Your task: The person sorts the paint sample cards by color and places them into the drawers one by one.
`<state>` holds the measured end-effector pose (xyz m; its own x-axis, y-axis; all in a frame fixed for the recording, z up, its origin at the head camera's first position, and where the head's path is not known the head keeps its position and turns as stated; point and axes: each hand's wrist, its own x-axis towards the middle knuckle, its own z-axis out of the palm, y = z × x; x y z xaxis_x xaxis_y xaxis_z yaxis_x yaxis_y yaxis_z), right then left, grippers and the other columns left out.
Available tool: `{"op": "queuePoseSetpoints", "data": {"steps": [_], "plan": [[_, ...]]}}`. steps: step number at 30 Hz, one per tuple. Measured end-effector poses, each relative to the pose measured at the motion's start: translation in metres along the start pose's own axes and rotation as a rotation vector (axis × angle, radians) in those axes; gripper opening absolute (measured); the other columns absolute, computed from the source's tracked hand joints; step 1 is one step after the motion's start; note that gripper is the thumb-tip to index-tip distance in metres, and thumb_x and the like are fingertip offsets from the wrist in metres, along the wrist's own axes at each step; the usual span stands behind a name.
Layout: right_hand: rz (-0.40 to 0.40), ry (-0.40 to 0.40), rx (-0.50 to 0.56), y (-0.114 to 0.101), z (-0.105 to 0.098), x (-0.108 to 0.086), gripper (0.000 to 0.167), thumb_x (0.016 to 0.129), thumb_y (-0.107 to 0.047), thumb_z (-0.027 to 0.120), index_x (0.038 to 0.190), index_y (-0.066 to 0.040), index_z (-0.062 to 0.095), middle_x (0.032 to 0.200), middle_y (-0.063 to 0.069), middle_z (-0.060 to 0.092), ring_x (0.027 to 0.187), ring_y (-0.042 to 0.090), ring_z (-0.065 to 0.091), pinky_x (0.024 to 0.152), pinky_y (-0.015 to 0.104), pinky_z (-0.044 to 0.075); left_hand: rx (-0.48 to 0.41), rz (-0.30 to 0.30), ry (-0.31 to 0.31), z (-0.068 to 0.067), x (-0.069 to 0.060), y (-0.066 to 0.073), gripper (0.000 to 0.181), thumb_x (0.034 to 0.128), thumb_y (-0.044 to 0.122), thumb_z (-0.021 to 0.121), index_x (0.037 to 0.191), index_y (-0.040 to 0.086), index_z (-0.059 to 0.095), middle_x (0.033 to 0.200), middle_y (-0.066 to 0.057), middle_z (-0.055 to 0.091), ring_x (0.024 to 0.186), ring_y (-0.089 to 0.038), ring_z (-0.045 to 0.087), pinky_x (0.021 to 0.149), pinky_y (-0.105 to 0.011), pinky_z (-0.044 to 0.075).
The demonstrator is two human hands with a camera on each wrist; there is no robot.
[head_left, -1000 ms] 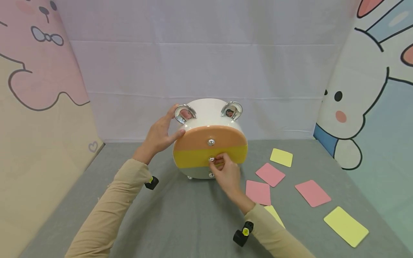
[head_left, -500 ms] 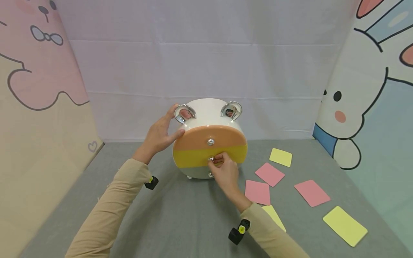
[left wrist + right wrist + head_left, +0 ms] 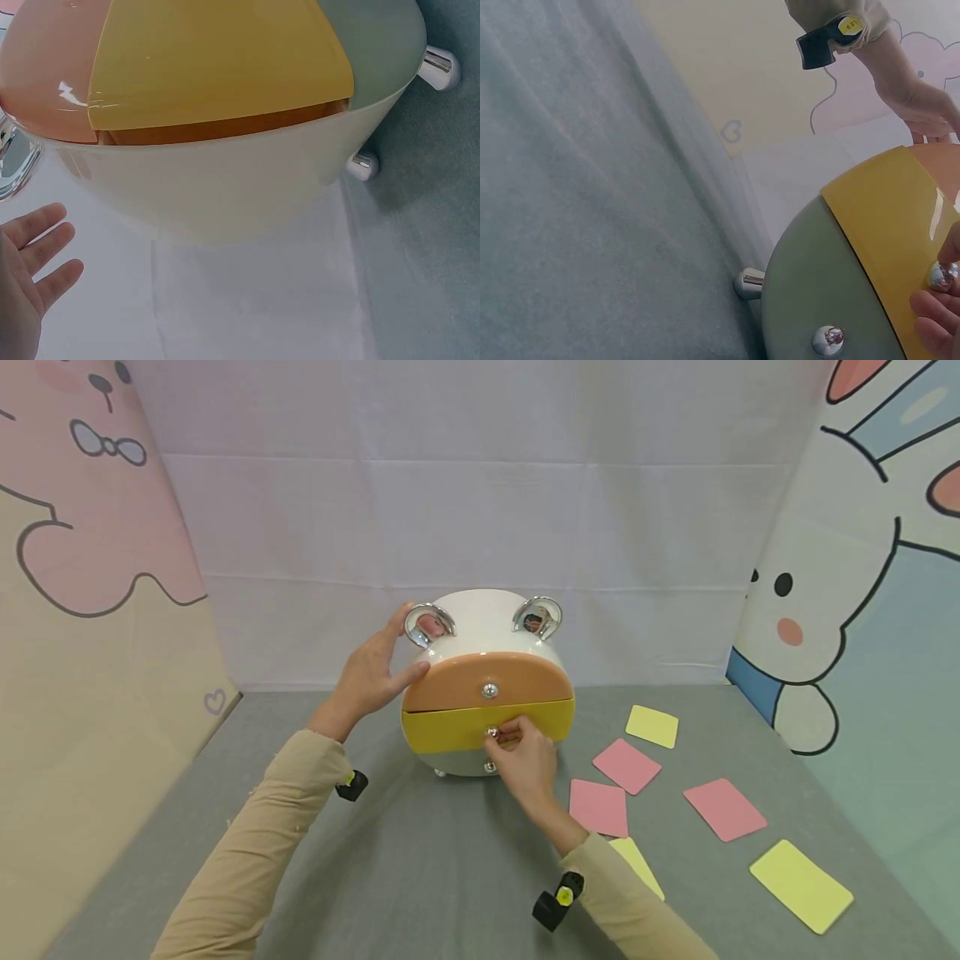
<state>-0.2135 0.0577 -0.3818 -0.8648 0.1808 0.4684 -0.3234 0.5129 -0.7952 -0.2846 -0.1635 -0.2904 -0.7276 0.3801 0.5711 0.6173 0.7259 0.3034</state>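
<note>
A rounded white cabinet with two silver ears has an orange drawer, a yellow drawer and a grey-green drawer. The yellow drawer stands slightly out; a narrow gap shows along its edge in the left wrist view. My right hand pinches its silver knob between thumb and fingers. My left hand rests at the cabinet's upper left, thumb on the orange drawer's edge and fingers spread beside the left ear. In the left wrist view, fingers of the left hand show extended.
Pink cards and yellow cards lie on the grey cloth to the right of the cabinet. A white curtain hangs behind, with printed cartoon sheets at both sides.
The yellow drawer has come slightly forward, and a dark gap now shows between it and the orange one. The left hand has stayed in place; the right still pinches the knob.
</note>
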Motion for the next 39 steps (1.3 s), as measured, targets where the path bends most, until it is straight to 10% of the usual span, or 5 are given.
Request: {"op": "queuePoseSetpoints", "data": {"steps": [39], "plan": [[-0.078, -0.074, 0.074, -0.007, -0.029, -0.04, 0.015, 0.072, -0.013, 0.074, 0.077, -0.006, 0.061, 0.069, 0.001, 0.066, 0.051, 0.006, 0.057, 0.048, 0.019, 0.048, -0.007, 0.009, 0.002, -0.001, 0.0, 0.001, 0.078, 0.0841, 0.04, 0.057, 0.146, 0.019, 0.015, 0.13, -0.018, 0.049, 0.118, -0.034, 0.046, 0.093, -0.052, 0.037]]}}
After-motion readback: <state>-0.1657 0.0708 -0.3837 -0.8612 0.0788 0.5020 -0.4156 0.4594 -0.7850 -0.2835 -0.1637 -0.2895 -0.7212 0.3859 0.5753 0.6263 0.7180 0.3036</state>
